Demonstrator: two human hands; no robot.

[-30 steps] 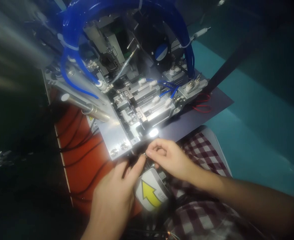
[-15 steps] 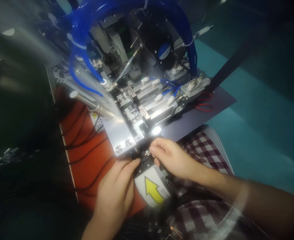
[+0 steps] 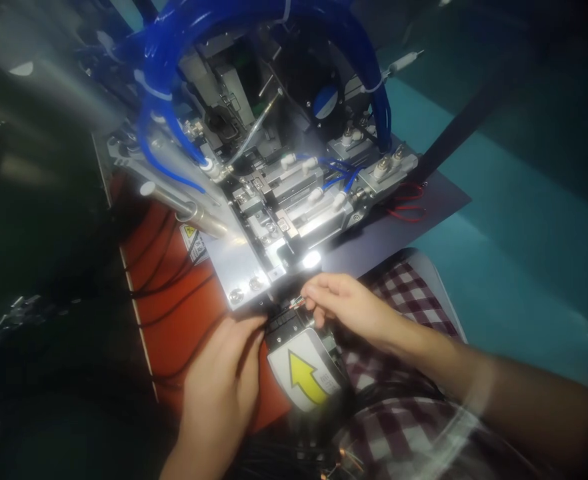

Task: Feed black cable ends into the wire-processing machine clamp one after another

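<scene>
The machine (image 3: 294, 193) dominates our view, all bright metal slides and fittings, with a teal surface (image 3: 524, 253) stretching away on its right, part of it in shadow. Over the top we've got the thick blue hose bundle (image 3: 159, 50), one great arch from side to side. Down at the left we're looking at the orange panel (image 3: 167, 320), dark lines strung across towards its outer edge, and over on the right we have the grey sheet (image 3: 444, 200), one corner jutting well out. A checked cloth (image 3: 409, 300) sits just below that sheet's near edge. Between panel and sheet gleams the aluminium plate (image 3: 227, 260), two bolts at its near corner.

On to our hands! The left hand (image 3: 224, 373) is over the panel's right side, fingers bent and tips by the plate's near corner; we cannot tell whether they pinch anything. Opposite, our right hand (image 3: 341, 300) has thumb and forefinger pressed together. Between our wrists shows the white label (image 3: 281, 363) with its yellow arrow, and right above it the black block (image 3: 287, 330). And there, the smallest, the thin wires (image 3: 298, 303): gripped in our right fingertips, coloured ends pointing left, by the block's upper edge.
</scene>
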